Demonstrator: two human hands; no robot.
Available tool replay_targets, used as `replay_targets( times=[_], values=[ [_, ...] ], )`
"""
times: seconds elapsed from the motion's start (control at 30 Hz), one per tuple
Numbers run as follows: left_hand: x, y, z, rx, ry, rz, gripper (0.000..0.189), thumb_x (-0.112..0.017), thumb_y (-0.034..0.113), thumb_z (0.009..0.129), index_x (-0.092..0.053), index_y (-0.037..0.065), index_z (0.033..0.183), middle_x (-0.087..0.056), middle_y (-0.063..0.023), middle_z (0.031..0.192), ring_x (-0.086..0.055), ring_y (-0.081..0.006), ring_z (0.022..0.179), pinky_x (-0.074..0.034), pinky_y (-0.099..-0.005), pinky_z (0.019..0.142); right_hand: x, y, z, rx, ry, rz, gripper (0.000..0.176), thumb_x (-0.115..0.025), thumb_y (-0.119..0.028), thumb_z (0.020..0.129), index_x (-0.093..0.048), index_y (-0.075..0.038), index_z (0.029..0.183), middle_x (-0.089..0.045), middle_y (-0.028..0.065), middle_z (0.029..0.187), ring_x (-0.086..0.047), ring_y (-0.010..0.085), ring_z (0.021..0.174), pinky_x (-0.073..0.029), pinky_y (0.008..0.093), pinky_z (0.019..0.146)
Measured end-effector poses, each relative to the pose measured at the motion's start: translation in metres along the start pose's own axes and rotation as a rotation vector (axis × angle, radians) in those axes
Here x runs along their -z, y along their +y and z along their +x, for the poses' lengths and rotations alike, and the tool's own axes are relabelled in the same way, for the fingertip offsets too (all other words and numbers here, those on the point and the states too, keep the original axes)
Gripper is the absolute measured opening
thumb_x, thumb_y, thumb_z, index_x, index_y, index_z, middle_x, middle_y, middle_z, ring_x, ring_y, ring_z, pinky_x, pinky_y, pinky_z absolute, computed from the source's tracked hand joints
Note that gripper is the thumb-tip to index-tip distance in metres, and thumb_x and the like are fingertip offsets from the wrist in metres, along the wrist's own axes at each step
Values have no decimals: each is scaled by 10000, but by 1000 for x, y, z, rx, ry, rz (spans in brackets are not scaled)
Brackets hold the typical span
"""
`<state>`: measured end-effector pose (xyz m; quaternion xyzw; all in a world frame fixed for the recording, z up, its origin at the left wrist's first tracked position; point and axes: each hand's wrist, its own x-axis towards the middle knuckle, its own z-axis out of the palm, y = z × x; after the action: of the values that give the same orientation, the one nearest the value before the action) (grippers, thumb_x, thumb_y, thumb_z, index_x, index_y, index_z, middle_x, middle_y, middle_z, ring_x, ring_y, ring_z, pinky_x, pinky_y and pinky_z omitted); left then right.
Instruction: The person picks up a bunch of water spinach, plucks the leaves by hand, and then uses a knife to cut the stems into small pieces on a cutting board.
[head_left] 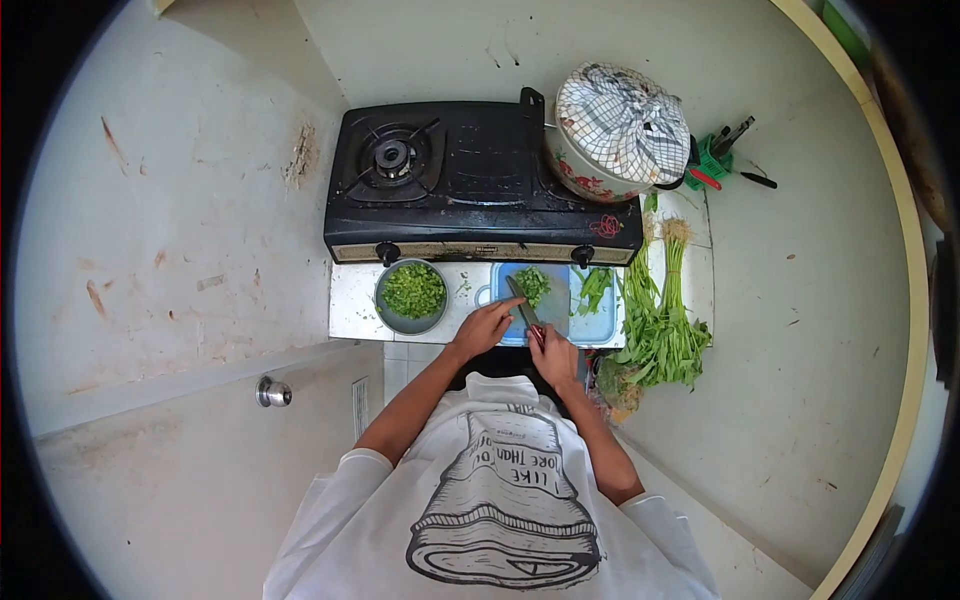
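Note:
My right hand (553, 357) grips the red handle of a knife (524, 308), its dark blade slanting up and left over a blue cutting board (605, 332). My left hand (487, 325) has its fingers stretched toward the blade, a fingertip at or against its side; it holds nothing that I can see. Chopped green leaves (534, 284) lie on the board by the blade's tip. Farther right on the board are longer cut leaves (595, 288). Left of the board stands a grey bowl (383, 318) full of chopped greens (413, 289).
A black two-burner gas stove (490, 215) stands behind the board. On its right burner sits a flowered pot (590, 188) with a checked cloth (625, 115) over the lid. Bundled leafy greens (665, 350) lie at right, below a green basket (710, 160) with knives.

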<state>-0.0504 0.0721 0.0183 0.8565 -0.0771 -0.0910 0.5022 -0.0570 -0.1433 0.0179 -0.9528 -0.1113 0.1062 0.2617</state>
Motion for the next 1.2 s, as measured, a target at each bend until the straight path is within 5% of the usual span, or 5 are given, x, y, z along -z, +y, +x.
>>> replay_targets(
  times=[0.2, 0.37, 0.67, 0.87, 1.2],
  values=[
    [-8, -23, 23, 101, 12, 5, 547, -656, 100, 942, -533, 137, 1474, -739, -176, 976, -719, -361, 834, -566, -461, 761, 3, 11, -10, 49, 22, 48, 335, -674, -363, 975, -638, -30, 962, -720, 220, 860, -707, 427, 769, -546, 511, 706],
    [-12, -24, 45, 99, 167, -128, 570, -690, 114, 959, -508, 102, 1500, -626, -99, 721, -622, -197, 607, -516, -356, 628, 16, 23, -23, -44, 39, 86, 317, -669, -334, 977, -625, -23, 935, -709, 202, 834, -695, 419, 758, -538, 511, 709],
    [-37, 8, 85, -153, 49, -52, 185, -689, 87, 941, -711, 39, 1118, -647, -113, 887, -650, -257, 747, -530, -382, 704, 21, 52, -61, -311, 196, 262, 345, -709, -341, 973, -644, -12, 891, -670, 207, 723, -681, 398, 676, -514, 486, 633],
    [-70, 16, 105, -338, -47, 92, 182, -688, 68, 908, -709, 49, 1088, -634, -140, 1055, -596, -366, 1071, -491, -460, 940, 30, 77, -72, -468, 315, 324, 382, -715, -341, 973, -622, 2, 831, -641, 202, 675, -631, 365, 586, -478, 465, 581],
    [-99, 30, 144, -306, -127, 272, 246, -658, 90, 897, -721, 61, 1133, -662, -156, 1120, -604, -393, 1077, -495, -484, 985, 55, 120, -60, -471, 352, 351, 398, -722, -357, 960, -646, 20, 856, -639, 218, 673, -633, 353, 585, -488, 459, 602]
  ],
)
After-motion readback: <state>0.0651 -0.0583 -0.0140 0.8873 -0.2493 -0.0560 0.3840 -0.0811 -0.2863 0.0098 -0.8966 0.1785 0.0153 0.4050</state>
